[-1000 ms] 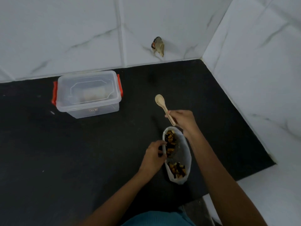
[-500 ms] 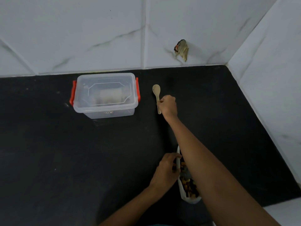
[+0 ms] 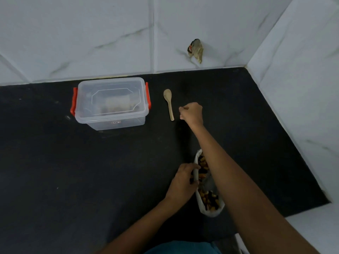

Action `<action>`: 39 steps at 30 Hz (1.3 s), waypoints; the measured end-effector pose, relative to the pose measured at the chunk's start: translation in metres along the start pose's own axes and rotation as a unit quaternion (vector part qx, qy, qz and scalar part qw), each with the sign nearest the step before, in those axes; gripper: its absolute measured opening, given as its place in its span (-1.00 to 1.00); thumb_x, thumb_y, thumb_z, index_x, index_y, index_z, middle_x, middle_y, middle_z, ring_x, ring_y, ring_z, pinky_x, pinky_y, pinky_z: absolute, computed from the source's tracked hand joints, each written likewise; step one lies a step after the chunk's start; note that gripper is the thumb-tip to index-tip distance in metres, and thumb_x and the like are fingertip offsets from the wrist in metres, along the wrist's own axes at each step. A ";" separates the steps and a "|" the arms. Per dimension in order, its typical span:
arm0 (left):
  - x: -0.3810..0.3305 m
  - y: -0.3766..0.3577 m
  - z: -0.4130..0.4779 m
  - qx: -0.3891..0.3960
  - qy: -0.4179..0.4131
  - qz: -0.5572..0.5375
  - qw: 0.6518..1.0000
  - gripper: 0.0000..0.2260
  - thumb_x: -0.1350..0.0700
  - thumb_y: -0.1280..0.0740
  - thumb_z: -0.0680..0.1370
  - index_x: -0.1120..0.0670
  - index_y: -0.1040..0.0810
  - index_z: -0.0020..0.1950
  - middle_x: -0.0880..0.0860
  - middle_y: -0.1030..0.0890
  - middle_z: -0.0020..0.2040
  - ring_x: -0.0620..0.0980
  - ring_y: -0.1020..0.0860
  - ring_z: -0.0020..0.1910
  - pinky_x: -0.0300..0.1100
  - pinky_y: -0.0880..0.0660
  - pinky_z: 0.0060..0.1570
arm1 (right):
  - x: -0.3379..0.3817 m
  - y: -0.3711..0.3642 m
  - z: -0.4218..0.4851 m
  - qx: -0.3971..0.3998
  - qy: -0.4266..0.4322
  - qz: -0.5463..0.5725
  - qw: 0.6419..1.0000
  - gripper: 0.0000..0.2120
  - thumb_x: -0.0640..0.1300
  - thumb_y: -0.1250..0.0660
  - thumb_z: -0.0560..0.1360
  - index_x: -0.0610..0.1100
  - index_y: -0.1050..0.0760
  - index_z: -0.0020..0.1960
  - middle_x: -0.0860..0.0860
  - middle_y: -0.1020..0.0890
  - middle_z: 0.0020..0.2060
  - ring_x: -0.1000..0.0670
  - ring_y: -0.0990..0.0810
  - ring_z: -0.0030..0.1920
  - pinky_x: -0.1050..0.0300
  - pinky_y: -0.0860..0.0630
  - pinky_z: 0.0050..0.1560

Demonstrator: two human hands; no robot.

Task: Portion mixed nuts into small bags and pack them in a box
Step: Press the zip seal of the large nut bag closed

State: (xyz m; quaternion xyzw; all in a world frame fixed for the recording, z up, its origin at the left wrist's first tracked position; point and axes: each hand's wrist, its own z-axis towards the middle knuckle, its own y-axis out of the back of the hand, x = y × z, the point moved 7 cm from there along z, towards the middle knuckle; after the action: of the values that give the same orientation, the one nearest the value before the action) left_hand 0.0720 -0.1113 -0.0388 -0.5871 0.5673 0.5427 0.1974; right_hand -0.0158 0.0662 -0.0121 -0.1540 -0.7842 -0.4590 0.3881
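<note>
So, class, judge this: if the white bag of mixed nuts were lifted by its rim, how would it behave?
Probably floppy: the bag has thin, creased walls, and the left hand grips its rim. Likely to sag under the nuts heaped inside. It could spill, since its mouth looks open.

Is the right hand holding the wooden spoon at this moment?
No, the wooden spoon lies on the black counter, apart from the right hand, while the left hand grips the bag of nuts.
</note>
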 end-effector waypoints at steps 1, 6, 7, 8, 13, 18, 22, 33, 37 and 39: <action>-0.002 0.001 0.000 -0.002 -0.006 0.005 1.000 -0.61 0.29 -0.29 0.51 0.00 -0.42 0.29 0.01 -0.34 0.30 -0.12 -0.44 0.17 -0.41 -0.40 0.11 | -0.005 0.008 -0.008 -0.003 -0.005 0.023 1.000 -0.83 -0.20 -0.29 0.52 -0.29 -0.56 -0.14 -0.16 -0.64 -0.21 -0.03 -0.65 -0.21 0.06 -0.61 -0.09; -0.013 0.010 0.000 -0.057 -0.048 0.027 0.997 -0.73 0.30 -0.31 0.50 0.09 -0.52 0.17 0.02 -0.38 0.18 -0.10 -0.42 0.13 -0.44 -0.34 0.09 | -0.042 0.057 -0.079 -0.018 -0.023 0.114 0.993 -0.90 -0.24 -0.29 0.51 -0.25 -0.57 -0.11 -0.06 -0.60 -0.28 0.11 -0.59 -0.29 0.23 -0.60 -0.15; -0.016 0.014 0.002 -0.073 -0.051 0.022 0.996 -0.76 0.30 -0.30 0.50 0.12 -0.53 0.15 0.01 -0.40 0.13 -0.07 -0.44 0.14 -0.38 -0.37 0.10 | -0.054 0.068 -0.095 -0.028 -0.033 0.120 0.992 -0.91 -0.24 -0.30 0.50 -0.23 -0.57 -0.11 -0.05 -0.60 -0.29 0.11 -0.59 -0.30 0.26 -0.59 -0.17; -0.018 0.019 0.007 -0.086 -0.049 0.015 0.995 -0.78 0.29 -0.29 0.51 0.14 -0.54 0.14 0.00 -0.42 0.10 -0.04 -0.45 0.15 -0.31 -0.40 0.13 | -0.066 0.077 -0.111 -0.036 -0.043 0.116 0.992 -0.92 -0.25 -0.31 0.49 -0.22 -0.58 -0.12 -0.03 -0.61 -0.30 0.13 -0.59 -0.31 0.32 -0.58 -0.21; -0.027 0.027 0.042 -0.084 -0.026 0.026 0.996 -0.67 0.17 -0.28 0.55 0.15 -0.44 0.31 0.13 -0.45 0.27 0.03 -0.47 0.24 -0.14 -0.41 0.26 | -0.120 0.099 -0.172 -0.021 -0.106 0.000 0.994 -0.89 -0.22 -0.31 0.49 -0.13 -0.54 -0.21 0.05 -0.55 -0.30 0.12 -0.52 -0.26 0.28 -0.48 -0.19; -0.045 0.015 0.066 0.012 -0.038 0.161 0.986 -0.64 0.15 -0.24 0.58 0.19 -0.39 0.37 0.19 -0.43 0.33 0.08 -0.42 0.30 -0.17 -0.34 0.23 | -0.145 0.102 -0.214 -0.084 -0.100 0.014 0.991 -0.96 -0.21 -0.38 0.44 -0.15 -0.53 -0.12 0.00 -0.56 -0.23 0.08 -0.52 -0.19 0.37 -0.39 -0.26; -0.049 0.014 0.068 0.018 -0.044 0.171 0.984 -0.74 0.19 -0.24 0.56 0.17 -0.53 0.24 0.15 -0.56 0.19 0.05 -0.51 0.18 -0.16 -0.42 0.13 | -0.167 0.090 -0.238 -0.071 -0.171 0.036 0.982 -0.78 -0.08 -0.42 0.41 -0.09 -0.40 -0.07 0.01 -0.52 -0.22 0.05 -0.52 -0.19 0.25 -0.43 -0.26; -0.032 0.047 0.047 0.008 0.044 0.048 0.998 -0.89 0.09 -0.21 0.57 0.08 -0.43 0.06 0.08 -0.52 0.02 -0.04 -0.50 -0.02 -0.17 -0.47 -0.04 | -0.178 0.087 -0.236 -0.041 -0.271 0.196 0.942 -0.88 -0.15 -0.23 0.54 -0.14 -0.41 0.07 -0.08 -0.53 -0.08 -0.02 -0.55 -0.12 0.16 -0.54 -0.17; -0.014 0.057 0.029 0.035 0.098 -0.018 0.994 -0.94 0.11 -0.28 0.54 0.08 -0.44 -0.04 0.07 -0.54 -0.03 -0.05 -0.55 -0.06 -0.21 -0.54 -0.10 | -0.173 0.101 -0.221 -0.041 -0.234 0.202 0.950 -0.86 -0.09 -0.19 0.55 -0.09 -0.41 0.08 -0.08 -0.51 0.03 -0.03 -0.51 0.00 0.05 -0.51 0.00; -0.007 0.055 0.018 0.070 0.142 -0.119 0.980 -0.87 0.15 -0.31 0.52 0.12 -0.46 0.04 0.09 -0.56 -0.03 -0.06 -0.57 -0.08 -0.27 -0.52 -0.19 | -0.172 0.104 -0.215 -0.037 -0.235 0.231 0.943 -0.83 -0.09 -0.21 0.55 -0.10 -0.41 0.11 -0.08 -0.51 0.03 0.00 -0.50 -0.02 0.14 -0.50 -0.09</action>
State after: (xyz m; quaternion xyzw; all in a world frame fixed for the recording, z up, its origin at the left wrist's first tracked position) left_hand 0.0176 -0.1082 -0.0171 -0.7065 0.5517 0.3856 0.2187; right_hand 0.2589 -0.0395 -0.0192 -0.4484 -0.7787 -0.3359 0.2822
